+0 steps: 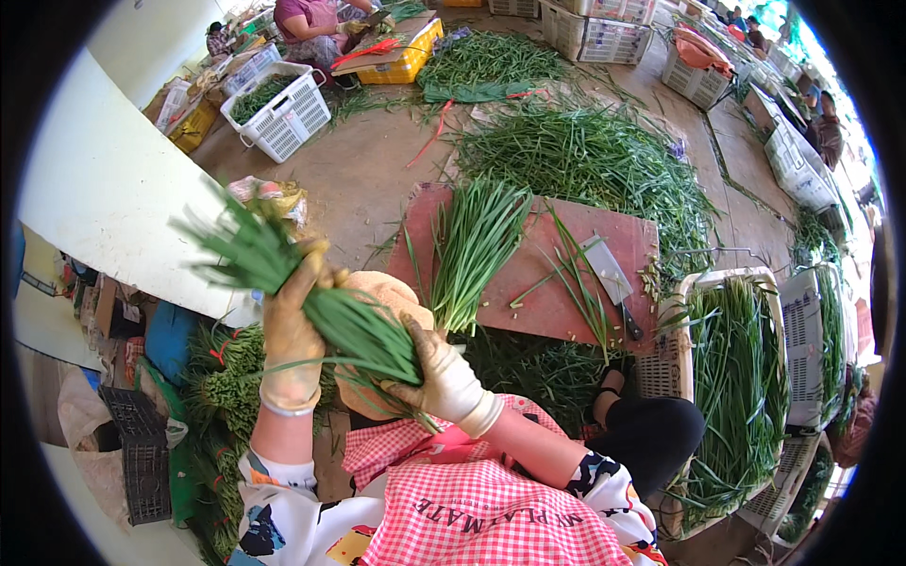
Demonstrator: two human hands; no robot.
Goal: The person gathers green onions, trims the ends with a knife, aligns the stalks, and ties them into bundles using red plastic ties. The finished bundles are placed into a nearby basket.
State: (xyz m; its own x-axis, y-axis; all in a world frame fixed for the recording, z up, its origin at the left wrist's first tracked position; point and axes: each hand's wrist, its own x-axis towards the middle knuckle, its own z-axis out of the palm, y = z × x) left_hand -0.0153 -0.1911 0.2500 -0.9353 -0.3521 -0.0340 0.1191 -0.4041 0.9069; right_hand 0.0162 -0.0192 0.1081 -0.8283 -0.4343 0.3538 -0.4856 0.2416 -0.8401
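A thick bunch of green garlic chives [361, 322] is gripped between my two hands above my lap, its leafy end blurred at the upper left. My gloved left hand [294, 318] wraps around the middle of the bunch. Lower down, my gloved right hand [449, 375] closes around the stem end. Just beyond lies a red cutting board [509, 283] with a pile of chives [478, 255] on its left half. A cleaver [609, 272] with a black handle rests on the board's right side, beside a few loose stalks [577, 276].
Past the board spreads a large heap of chives [580, 163]. A white crate [686, 332] full of chives stands at my right. Tied bundles [226, 375] are stacked at my left near a white wall [127, 177]. Another person [315, 28] works at the far left beside a yellow crate [403, 60].
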